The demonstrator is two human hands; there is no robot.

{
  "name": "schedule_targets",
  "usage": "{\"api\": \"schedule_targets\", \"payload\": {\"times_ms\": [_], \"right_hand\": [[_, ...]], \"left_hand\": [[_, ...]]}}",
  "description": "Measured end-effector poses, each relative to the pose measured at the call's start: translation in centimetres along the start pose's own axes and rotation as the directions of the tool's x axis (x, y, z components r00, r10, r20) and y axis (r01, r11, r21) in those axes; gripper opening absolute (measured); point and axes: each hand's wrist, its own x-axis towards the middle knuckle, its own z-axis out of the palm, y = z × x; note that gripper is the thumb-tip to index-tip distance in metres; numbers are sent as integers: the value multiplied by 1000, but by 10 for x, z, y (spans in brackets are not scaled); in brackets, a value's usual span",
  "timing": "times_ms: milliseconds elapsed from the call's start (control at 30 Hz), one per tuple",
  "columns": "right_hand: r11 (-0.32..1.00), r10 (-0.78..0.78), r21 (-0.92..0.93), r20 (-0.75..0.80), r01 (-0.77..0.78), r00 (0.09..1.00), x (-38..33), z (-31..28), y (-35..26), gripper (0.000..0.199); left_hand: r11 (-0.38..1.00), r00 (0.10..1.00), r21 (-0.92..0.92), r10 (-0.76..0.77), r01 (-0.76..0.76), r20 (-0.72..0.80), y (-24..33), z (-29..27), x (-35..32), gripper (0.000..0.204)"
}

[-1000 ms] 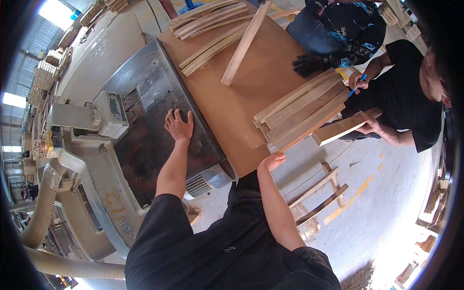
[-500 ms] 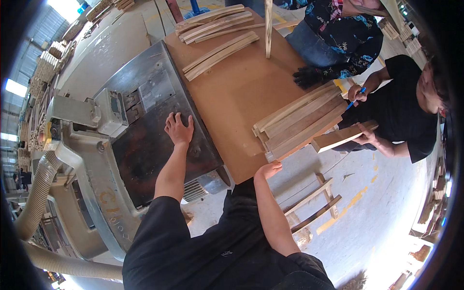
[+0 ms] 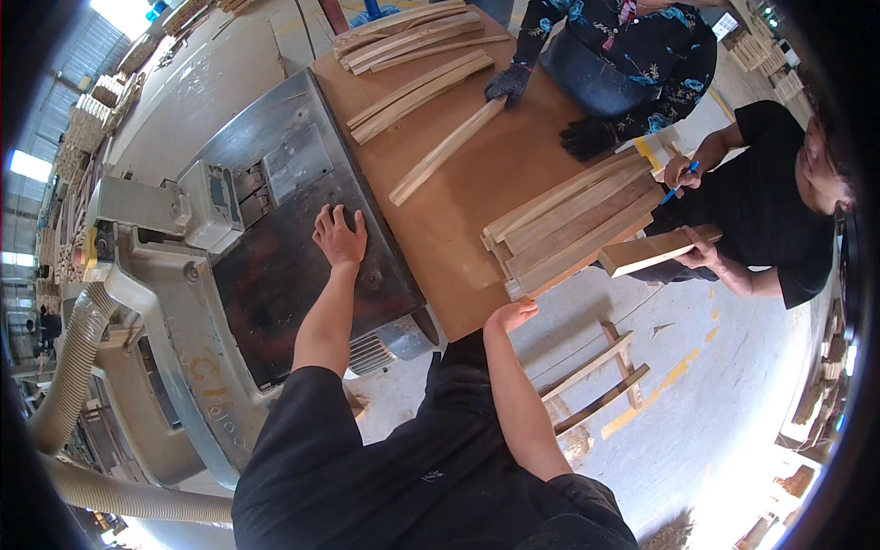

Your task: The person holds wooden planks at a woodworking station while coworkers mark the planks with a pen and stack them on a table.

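My left hand (image 3: 340, 236) rests with spread fingers on the dark metal bed (image 3: 302, 284) of a woodworking machine, holding nothing. At the near corner of the brown tabletop (image 3: 449, 247), my right hand (image 3: 513, 314) is beside the ends of several wooden boards (image 3: 573, 220), its fingers loosely bent and apparently empty. Across the table a co-worker's dark-gloved hand (image 3: 509, 84) grips one end of a wooden strip (image 3: 446, 151) lying slantwise on the top. The co-worker's other gloved hand (image 3: 587, 139) lies near the boards.
At the right, another person holds a blue pen (image 3: 680, 181) and a wooden board (image 3: 660, 251). Curved strips (image 3: 408, 41) lie at the table's far end. The machine housing (image 3: 137, 211) and a ribbed hose (image 3: 69, 367) stand left; a wooden frame (image 3: 596, 367) is on the floor.
The co-worker's wooden strip has come down from upright to lie on the tabletop, with the gloved hand on its far end. My hands have hardly moved.
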Motion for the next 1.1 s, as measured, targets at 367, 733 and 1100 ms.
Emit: {"api": "schedule_targets", "payload": {"times_ms": [367,733,1100], "right_hand": [[1000,-1,-16,12,1,1000,7,0,6,51],[1000,-8,10,2,8,1000,7,0,7,49],[997,-79,-17,-29,79,996,12,6,24,44]], "left_hand": [[1000,1000,3,12,-12,-19,4,-1,2,41],[1000,1000,7,4,-4,-6,6,0,-1,41],[997,1000,77,14,-13,-11,9,-2,2,42]]}}
